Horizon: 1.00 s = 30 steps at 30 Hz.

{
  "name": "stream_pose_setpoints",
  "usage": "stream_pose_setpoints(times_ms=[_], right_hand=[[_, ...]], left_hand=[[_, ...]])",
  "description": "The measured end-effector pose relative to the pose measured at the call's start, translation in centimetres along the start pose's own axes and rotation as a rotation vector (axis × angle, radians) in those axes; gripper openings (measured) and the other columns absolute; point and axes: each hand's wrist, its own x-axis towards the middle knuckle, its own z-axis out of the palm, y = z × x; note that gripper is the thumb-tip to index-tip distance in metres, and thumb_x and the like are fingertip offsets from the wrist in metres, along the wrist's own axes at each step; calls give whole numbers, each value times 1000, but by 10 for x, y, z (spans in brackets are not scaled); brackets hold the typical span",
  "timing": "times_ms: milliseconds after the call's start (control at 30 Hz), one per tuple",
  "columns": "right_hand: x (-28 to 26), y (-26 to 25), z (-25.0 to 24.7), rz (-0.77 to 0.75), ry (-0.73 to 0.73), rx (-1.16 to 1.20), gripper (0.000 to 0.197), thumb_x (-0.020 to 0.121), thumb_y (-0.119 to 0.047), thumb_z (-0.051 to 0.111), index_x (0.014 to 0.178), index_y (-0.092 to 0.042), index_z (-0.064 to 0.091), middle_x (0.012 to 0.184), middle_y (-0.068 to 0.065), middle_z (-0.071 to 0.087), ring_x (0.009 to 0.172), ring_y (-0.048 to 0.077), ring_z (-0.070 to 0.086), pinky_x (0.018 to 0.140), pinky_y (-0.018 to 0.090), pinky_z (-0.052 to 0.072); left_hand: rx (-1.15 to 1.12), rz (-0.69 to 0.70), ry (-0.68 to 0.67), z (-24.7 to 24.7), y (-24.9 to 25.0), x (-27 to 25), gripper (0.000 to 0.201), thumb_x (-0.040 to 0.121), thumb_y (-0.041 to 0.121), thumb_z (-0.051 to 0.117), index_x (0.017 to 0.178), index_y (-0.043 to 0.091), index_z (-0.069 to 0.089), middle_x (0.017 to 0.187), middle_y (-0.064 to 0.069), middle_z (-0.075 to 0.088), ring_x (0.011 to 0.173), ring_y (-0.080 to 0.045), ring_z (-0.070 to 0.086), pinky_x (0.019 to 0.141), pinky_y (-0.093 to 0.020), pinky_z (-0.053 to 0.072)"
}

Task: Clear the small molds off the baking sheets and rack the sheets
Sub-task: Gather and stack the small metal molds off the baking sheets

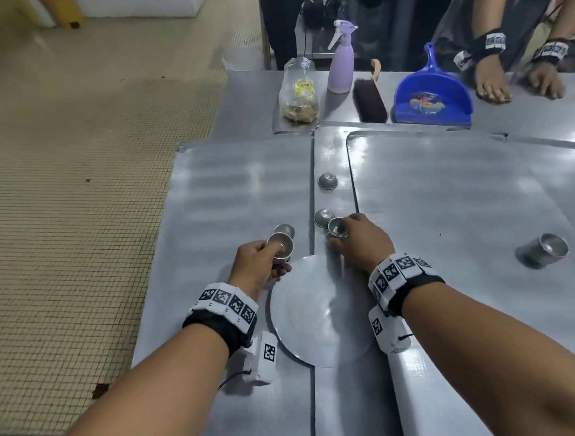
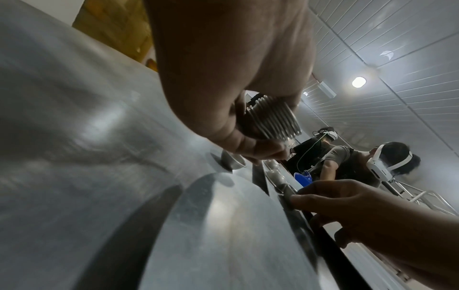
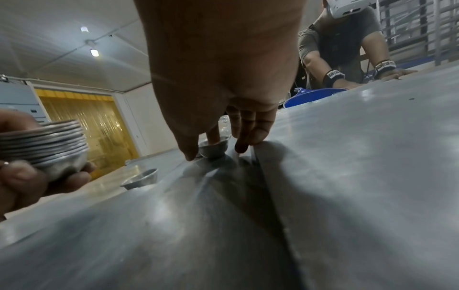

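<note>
1. Nearest: round plate (image 1: 320,312) lying flat across the seam between two sheets, between both wrists; probably a landing spot for gathered molds.
2. Left hand (image 1: 253,266) curled round a nested stack (image 2: 274,117) of molds, rims up, held just above the left sheet (image 1: 230,194); kept in hand so each new mold drops straight in.
3. Right hand (image 1: 361,243) pinching one mold (image 1: 337,227) on the middle strip, close to the stack for a short transfer.
4. Loose molds left: one (image 1: 286,229) just beyond the stack, one (image 1: 323,217) touching the pinched one, one (image 1: 327,181) farther along the strip.
5. Tipped cup (image 1: 543,250) on the right sheet (image 1: 464,185), well apart.
6. Far counter (image 1: 247,105): bag, spray bottle (image 1: 343,65), brush, dustpan (image 1: 432,93).
</note>
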Motion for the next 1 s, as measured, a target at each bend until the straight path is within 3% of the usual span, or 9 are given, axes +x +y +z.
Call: stream_pose_setpoints(times_ms=[167,300,433,533,733,900,1000], right_hand=[[-3,-2,1,40,48,-14,28,90,-42,59,109,-21,55,115,2,61,105,29,61,79,36,44],[-5,-3,0,39,41,-13,49,88,-43,63,131,-23,50,123,3,60,113,30,61,86,39,48],[-10,-4,4,39,12,-39,26,82,-44,60,104,-32,62,110,-2,55,104,26,61,80,35,48],[-16,-5,6,19,33,1,22,79,-45,58,99,-33,59,109,-7,56,104,22,60,76,33,44],[-31,-28,6,-116,111,88,45,88,-41,69,127,-25,53,115,0,66,101,24,63,77,34,47],[-41,-65,20,-244,135,208,51,87,-50,71,128,-26,54,117,-6,67,101,18,65,82,36,51],[-43,-88,31,-285,117,259,51,86,-48,72,129,-28,52,116,-8,68,101,16,65,82,34,52]], left_hand=[[9,2,4,-4,-4,3,31,88,10,63,102,-18,63,76,-22,70,57,-26,67,58,-30,53],[28,5,5,-3,-4,2,37,81,18,65,99,-15,65,70,-18,72,59,-26,69,66,-36,54],[56,22,14,-3,-2,1,49,69,27,65,96,-13,67,65,-14,72,63,-28,68,68,-39,54],[96,25,37,-5,-3,4,39,79,22,66,95,-13,65,63,-14,71,53,-22,62,58,-31,50],[99,56,97,-17,-5,11,31,85,18,64,91,-13,66,61,-13,70,53,-19,64,57,-30,45],[-13,86,95,-29,-2,8,16,87,13,67,81,-3,67,67,-17,67,56,-21,65,48,-22,45],[-207,54,48,-34,4,4,20,84,24,69,77,7,77,74,-14,70,68,-26,67,64,-35,57]])
